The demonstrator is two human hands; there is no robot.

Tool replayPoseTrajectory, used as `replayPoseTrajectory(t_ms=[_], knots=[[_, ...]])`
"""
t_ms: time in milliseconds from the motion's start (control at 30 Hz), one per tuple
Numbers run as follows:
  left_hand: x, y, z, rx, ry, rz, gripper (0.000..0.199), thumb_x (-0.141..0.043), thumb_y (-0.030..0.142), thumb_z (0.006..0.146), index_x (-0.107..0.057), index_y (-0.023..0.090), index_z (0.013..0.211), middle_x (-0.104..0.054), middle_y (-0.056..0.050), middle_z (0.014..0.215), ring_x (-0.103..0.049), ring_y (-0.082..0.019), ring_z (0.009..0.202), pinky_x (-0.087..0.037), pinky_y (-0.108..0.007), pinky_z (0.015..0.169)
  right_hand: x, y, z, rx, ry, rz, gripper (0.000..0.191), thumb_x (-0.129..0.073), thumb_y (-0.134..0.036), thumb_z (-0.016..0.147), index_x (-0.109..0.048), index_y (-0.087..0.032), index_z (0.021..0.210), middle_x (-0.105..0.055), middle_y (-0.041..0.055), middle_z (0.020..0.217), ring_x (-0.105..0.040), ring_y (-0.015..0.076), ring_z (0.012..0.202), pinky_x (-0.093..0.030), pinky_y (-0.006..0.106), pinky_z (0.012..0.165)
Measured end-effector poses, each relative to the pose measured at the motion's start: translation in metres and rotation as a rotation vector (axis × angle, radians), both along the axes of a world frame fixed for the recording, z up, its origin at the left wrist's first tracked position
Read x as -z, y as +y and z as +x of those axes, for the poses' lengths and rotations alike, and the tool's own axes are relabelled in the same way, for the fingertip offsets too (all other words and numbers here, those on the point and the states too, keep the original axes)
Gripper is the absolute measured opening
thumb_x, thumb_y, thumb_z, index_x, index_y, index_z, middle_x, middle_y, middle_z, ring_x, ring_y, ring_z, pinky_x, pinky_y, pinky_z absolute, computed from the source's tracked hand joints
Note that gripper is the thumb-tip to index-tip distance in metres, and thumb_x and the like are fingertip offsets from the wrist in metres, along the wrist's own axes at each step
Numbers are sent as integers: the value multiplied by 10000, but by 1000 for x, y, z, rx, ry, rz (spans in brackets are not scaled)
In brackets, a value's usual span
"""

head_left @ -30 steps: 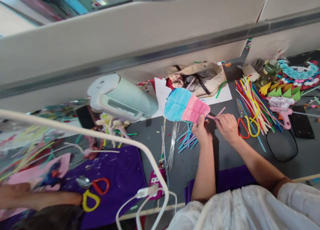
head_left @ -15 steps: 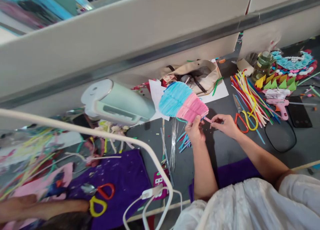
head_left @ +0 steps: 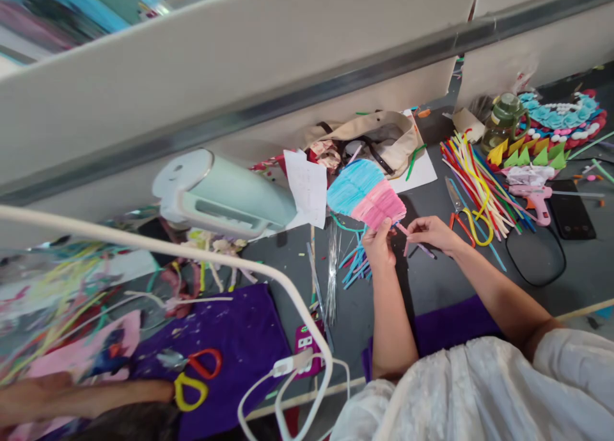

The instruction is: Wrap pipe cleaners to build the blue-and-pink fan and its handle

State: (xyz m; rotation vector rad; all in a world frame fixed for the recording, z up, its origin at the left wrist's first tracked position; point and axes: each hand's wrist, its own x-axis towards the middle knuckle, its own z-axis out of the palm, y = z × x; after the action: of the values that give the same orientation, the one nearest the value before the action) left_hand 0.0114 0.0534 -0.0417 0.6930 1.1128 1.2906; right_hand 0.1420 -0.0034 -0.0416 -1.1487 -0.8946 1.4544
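One blue-and-pink paddle-shaped piece [head_left: 367, 197] above a grey table [head_left: 288, 275], left hand [head_left: 381, 246] gripping its narrow end, right hand [head_left: 434, 234] with fingertips pinched on one pink strip [head_left: 401, 228], two pairs of scissors [head_left: 464, 212], one kettle [head_left: 252, 182].

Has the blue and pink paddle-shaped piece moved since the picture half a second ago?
Yes. The blue and pink paddle-shaped piece has shifted right, away from the pale green kettle, uncovering more white paper.
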Motion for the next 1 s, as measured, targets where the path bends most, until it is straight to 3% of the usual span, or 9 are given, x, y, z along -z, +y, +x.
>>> replayPoseTrajectory(t_ms=[167,267,433,567,633,800,1000], knots=[[1,0,0,9,-50,-10,312,-852,325,478,-638,146,616,-596,24,545,-508,-67,462,-410,-210,492,-2,-1,0,-4,91,-85,297,-799,-324,576,-632,-143,741,-612,-26,614,-502,77,528,-373,218,524],[1,1,0,-16,-51,-26,312,-852,320,472,-638,146,618,-599,21,544,-513,-71,465,-411,-211,488,2,0,-4,9,41,-45,279,-770,-299,619,-601,-152,786,-618,-18,669,-513,81,553,-393,219,543],[4,2,1,-76,-23,-48,305,-838,320,488,-633,142,628,-596,27,553,-518,-74,474,-414,-215,494,8,-2,-15,84,-422,300,130,-577,-189,796,-548,-181,923,-602,2,804,-549,121,693,-450,255,651],[7,2,3,-77,-39,-52,298,-829,318,506,-623,140,626,-588,31,555,-523,-76,478,-418,-221,504,7,-7,-20,116,-1007,600,216,-469,-97,860,-542,-165,1051,-620,81,963,-540,192,899,-454,318,785],[9,2,3,-73,-49,-48,292,-823,322,519,-620,142,629,-585,31,556,-523,-75,481,-418,-222,507,5,-9,-19,113,-1182,687,212,-454,-114,891,-547,-150,1078,-624,98,961,-529,209,909,-441,334,806],[6,1,1,-63,-81,-47,319,-840,321,490,-632,135,645,-593,22,565,-513,-67,483,-409,-213,497,-1,-11,-16,103,-1379,720,234,-403,-204,950,-576,-152,1098,-633,99,906,-526,220,875,-391,348,774],[-1,-6,5,-105,-90,5,317,-838,338,507,-644,136,656,-573,36,563,-494,-62,492,-385,-211,500,-1,-15,-14,258,-1425,629,256,-408,-287,956,-613,-165,861,-627,81,779,-526,203,770,-350,336,724]])
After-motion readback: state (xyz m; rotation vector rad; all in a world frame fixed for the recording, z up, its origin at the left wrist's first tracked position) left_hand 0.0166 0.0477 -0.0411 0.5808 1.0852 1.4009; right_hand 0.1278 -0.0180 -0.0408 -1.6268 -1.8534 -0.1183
